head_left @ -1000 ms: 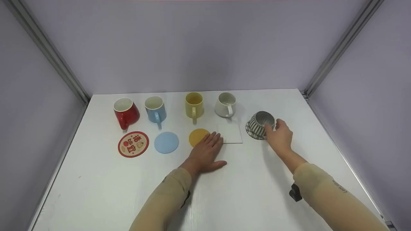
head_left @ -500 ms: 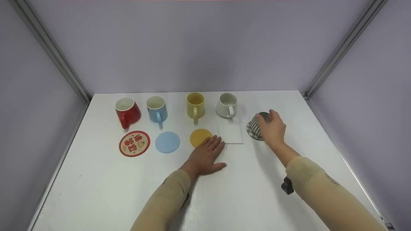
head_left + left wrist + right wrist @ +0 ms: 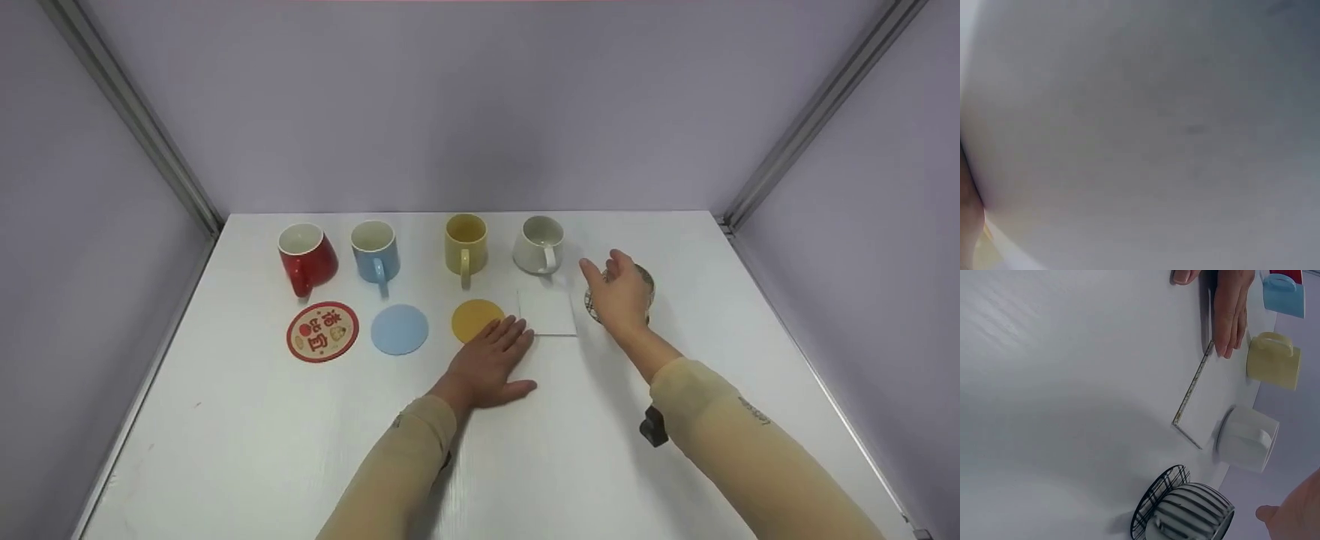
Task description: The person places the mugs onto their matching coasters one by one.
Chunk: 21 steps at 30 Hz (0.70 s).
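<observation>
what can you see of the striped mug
The striped mug is pale with dark stripes running between rim and base, and looks ceramic. It stands upright on a plaid coaster, mouth up. The right hand hides most of it in the head view; in the right wrist view a gap separates them.

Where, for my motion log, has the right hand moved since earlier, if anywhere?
Yes: the right hand moved left and forward, nearer the white mug.

Large red Chinese characters (image 3: 318,330) stand on the round, red-rimmed coaster (image 3: 336,346); the lowest looks like 宜, while the others are too small to make out surely. Dark lettering (image 3: 754,410) runs along the right sleeve (image 3: 727,442), too blurred in the head view to read.
</observation>
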Available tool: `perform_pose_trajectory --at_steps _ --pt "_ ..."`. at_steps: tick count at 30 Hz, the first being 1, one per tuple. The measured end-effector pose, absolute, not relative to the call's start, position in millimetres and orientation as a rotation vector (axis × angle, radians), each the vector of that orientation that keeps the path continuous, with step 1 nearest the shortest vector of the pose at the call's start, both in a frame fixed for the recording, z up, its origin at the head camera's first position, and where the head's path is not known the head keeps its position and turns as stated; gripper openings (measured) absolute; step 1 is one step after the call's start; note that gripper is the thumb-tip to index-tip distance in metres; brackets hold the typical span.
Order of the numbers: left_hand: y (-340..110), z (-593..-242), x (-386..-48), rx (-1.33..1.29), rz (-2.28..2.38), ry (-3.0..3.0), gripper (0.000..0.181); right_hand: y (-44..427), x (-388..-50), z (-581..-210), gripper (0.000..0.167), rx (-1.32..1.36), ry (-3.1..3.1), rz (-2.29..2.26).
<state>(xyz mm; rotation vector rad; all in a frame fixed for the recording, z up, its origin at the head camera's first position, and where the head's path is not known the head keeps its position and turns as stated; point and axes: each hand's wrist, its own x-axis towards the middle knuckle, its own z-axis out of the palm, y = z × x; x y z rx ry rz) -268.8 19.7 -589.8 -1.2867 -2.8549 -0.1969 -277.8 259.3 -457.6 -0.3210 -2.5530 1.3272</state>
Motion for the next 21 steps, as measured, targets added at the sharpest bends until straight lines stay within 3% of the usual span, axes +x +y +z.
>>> perform_pose_trajectory --at_steps 21 --pt "22 -594 -271 -1.271 -0.241 -2.888 0.094 245 -286 -471 0.073 -0.365 -2.588 1.39"
